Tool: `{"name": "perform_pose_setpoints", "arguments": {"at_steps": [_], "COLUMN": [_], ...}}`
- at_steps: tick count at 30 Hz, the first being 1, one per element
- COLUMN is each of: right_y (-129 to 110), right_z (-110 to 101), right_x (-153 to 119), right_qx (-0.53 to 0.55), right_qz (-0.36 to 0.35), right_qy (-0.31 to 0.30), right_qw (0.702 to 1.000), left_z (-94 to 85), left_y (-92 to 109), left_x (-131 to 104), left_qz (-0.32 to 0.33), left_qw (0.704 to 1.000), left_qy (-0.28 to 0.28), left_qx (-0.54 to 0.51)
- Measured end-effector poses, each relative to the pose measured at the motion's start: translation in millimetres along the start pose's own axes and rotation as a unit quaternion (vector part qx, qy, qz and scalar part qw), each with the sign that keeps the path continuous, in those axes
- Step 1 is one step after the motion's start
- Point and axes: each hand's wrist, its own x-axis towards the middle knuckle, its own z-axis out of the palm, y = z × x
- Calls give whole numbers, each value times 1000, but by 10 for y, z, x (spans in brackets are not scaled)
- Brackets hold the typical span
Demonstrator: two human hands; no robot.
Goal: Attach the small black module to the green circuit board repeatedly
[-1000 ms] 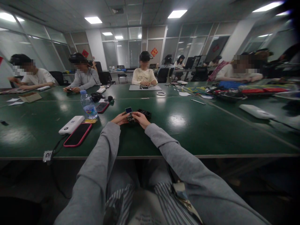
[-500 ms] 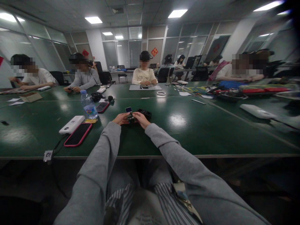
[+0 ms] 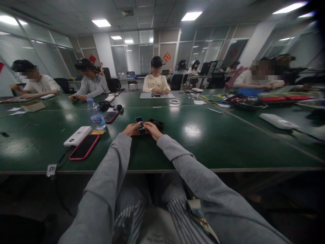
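Observation:
Between my two hands is a small dark device that looks like an electronic module [image 3: 141, 129], with fine parts too small to make out. A little panel with a dark blue face and pale rim, like a small screen [image 3: 139, 119], stands tilted up at its far side. My left hand [image 3: 130, 129] is closed on the module's left side. From the right, my right hand [image 3: 153, 130] grips it with thumb and fingers pressed together near its top. Just beyond the right fingers lies a black case-like object [image 3: 157, 124], partly hidden by that hand.
Left of my hands are a water bottle [image 3: 97, 117], a white power bank [image 3: 77, 136], a pink-edged phone [image 3: 84, 147] and another phone [image 3: 111, 117]. A tape roll [image 3: 174, 102] and a pen [image 3: 214, 110] lie ahead on the green table [image 3: 198, 149]. Several people sit around it.
Both hands stay in nearly the same place around the module, with only slight finger movement. The view has shifted very slightly.

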Motion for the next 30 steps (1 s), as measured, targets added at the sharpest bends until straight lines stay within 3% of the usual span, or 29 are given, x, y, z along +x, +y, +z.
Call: {"name": "perform_pose_setpoints", "arguments": {"at_steps": [30], "right_y": [69], "right_z": [-24], "right_x": [65], "right_qx": [-1], "right_qz": [-14], "right_qy": [-3], "right_qw": [1000], "left_z": [19], "left_y": [-22], "left_x": [46], "left_qz": [11], "left_qw": [999], "left_qy": [31], "left_qx": [-6]}}
